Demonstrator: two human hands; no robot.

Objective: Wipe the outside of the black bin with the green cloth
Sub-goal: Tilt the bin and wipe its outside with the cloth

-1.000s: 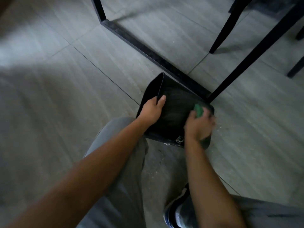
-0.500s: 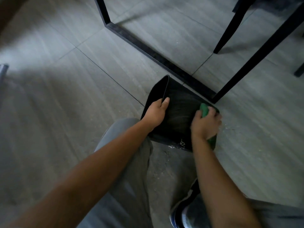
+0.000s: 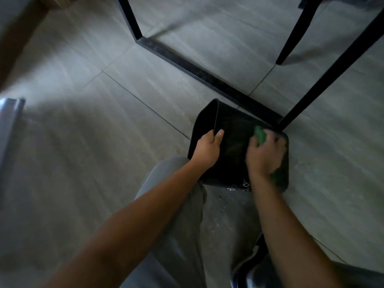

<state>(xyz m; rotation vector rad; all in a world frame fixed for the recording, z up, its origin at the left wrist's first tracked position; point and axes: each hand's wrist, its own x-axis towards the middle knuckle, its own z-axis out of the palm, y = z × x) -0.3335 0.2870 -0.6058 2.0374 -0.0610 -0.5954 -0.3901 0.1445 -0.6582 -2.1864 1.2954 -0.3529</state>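
Note:
The black bin [image 3: 232,142] lies tipped on its side on the grey tiled floor, its open mouth facing left. My left hand [image 3: 207,149] grips the bin's rim at the mouth, thumb on the outer wall. My right hand [image 3: 265,154] presses the green cloth [image 3: 260,135] against the bin's upper side near its base. The cloth shows only as a green patch past my fingers and another below my wrist. My right hand is blurred.
A black metal table frame [image 3: 199,73] runs along the floor just behind the bin, with a slanted leg [image 3: 324,80] meeting it at the bin's far corner. A chair leg [image 3: 293,36] stands further back. My knees and a shoe [image 3: 249,275] are below. A metallic edge [image 3: 10,121] sits at left.
My right hand has rubbed the cloth back and forth over the bin's side, ending slightly further left. My left hand keeps its grip on the rim. The view has shifted a little.

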